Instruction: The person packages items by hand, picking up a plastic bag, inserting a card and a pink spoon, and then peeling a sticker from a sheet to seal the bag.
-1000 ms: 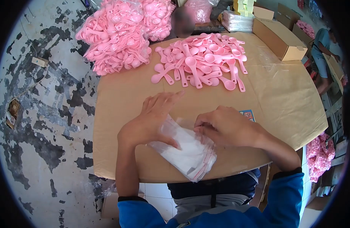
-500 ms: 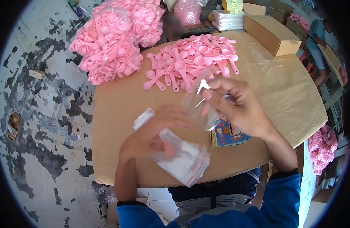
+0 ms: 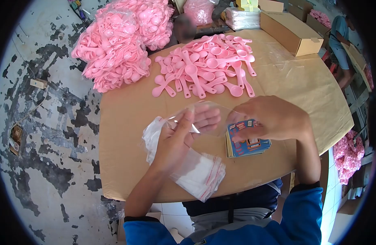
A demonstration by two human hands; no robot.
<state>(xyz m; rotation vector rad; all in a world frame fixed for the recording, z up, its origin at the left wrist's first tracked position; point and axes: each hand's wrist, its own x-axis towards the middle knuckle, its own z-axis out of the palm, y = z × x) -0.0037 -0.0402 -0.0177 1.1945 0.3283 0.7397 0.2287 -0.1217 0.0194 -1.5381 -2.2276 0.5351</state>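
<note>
A clear plastic bag is pinched between the thumb and fingers of my left hand, its far end stretching toward the right. My right hand hovers over a stack of small blue printed cards, thumb and fingers spread apart, with the card face showing between them. Beneath my left wrist lies a pile of clear plastic bags with red-lined edges. Beyond both hands, a heap of loose pink plastic spoons is spread on the brown-covered table.
Large clear sacks of pink spoons stand at the back left. A cardboard box sits at the back right corner, near a stack of white packets. Another person is at the far right, by more pink bundles.
My left hand has risen and taken hold of the clear bag. My right hand has let go of it and moved right and down, over the cards.
</note>
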